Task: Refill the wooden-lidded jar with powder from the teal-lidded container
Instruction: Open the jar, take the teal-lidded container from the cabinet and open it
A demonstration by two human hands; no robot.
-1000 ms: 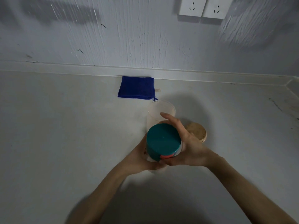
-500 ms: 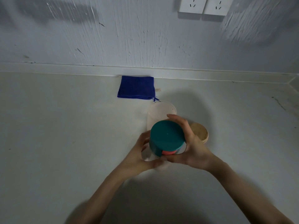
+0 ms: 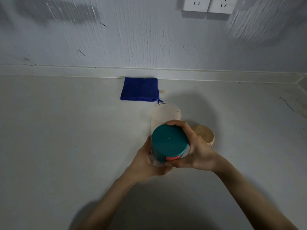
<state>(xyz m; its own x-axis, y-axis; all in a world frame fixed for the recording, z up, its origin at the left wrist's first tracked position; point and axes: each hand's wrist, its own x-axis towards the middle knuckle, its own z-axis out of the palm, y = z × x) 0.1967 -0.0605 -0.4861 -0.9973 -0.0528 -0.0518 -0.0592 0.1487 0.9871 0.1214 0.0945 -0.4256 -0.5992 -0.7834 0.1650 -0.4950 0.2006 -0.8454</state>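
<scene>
I hold the teal-lidded container (image 3: 168,143) above the counter with both hands. Its lid faces me and a small coral tab shows at the lid's lower edge. My left hand (image 3: 146,161) grips the clear body from the left and below. My right hand (image 3: 194,146) wraps the lid's rim, fingers curled over its far edge. Just behind stands the clear jar (image 3: 164,115), open at the top. Its round wooden lid (image 3: 205,135) lies flat on the counter to the right, partly hidden by my right hand.
A folded blue cloth (image 3: 139,89) lies against the wall's base behind the jar. The grey counter (image 3: 66,138) runs left and right, with a raised edge at the far right. Two wall sockets (image 3: 208,4) sit high on the wall.
My left hand has slid up the container's side and my right-hand fingers have shifted around the lid's rim. The container has risen slightly. Jar and wooden lid have not moved.
</scene>
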